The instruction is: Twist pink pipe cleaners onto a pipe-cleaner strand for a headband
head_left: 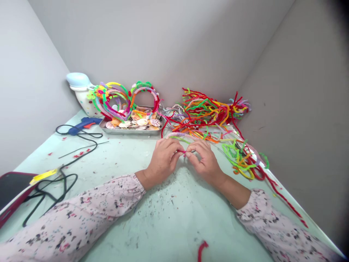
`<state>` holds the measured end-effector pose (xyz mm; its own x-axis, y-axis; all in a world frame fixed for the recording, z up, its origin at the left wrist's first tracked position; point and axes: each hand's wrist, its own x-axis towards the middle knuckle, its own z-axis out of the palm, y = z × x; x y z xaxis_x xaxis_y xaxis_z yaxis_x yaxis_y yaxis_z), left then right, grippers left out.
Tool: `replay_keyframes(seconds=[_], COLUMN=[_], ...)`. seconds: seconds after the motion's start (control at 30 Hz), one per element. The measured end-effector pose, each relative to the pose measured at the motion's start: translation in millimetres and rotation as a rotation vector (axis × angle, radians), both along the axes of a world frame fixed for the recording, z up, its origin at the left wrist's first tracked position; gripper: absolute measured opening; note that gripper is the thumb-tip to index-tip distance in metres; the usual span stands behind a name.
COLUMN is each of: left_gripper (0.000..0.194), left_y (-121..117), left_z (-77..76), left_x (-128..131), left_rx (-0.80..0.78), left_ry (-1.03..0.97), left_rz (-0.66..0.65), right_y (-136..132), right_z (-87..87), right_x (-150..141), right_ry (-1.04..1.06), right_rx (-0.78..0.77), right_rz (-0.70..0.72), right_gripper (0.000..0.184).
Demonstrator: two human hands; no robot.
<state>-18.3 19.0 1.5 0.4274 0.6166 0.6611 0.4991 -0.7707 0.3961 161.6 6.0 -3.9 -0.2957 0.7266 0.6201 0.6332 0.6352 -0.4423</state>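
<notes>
Both hands' fingers [176, 153] [191, 153] pinch a thin red fuzzy wire [184, 151], right of the silver metal shell tray [131, 131]

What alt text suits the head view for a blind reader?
The left hand and right hand pinch a thin red stem over a green table. Beyond are a metal tray of shells, colourful fuzzy hoops and a pile of stems.

Red-edged device [16, 189], cut off by left edge; red fuzzy piece [201, 251], lower end was out of frame; pink strand [181, 151], was partly hidden by fingers [173, 147]; yellow tag [43, 176], print was illegible
</notes>
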Motion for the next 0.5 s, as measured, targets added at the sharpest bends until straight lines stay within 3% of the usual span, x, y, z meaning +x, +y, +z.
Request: replay_keyframes(seconds=[0.17,0.5], left_gripper=[0.008,0.009], left_y=[-0.4,0.2], left_z=[0.6,-0.5], left_x=[0.3,-0.6], left_rx=[0.002,0.005], left_ry=[0.003,0.006], left_rz=[0.002,-0.012], right_y=[-1.0,-0.1], right_z=[0.2,-0.8], right_x=[0.4,1.3], right_ry=[-0.007,0.020], right_rx=[-0.009,-0.040], right_rz=[-0.030,0.044], right_gripper=[0.009,0.016])
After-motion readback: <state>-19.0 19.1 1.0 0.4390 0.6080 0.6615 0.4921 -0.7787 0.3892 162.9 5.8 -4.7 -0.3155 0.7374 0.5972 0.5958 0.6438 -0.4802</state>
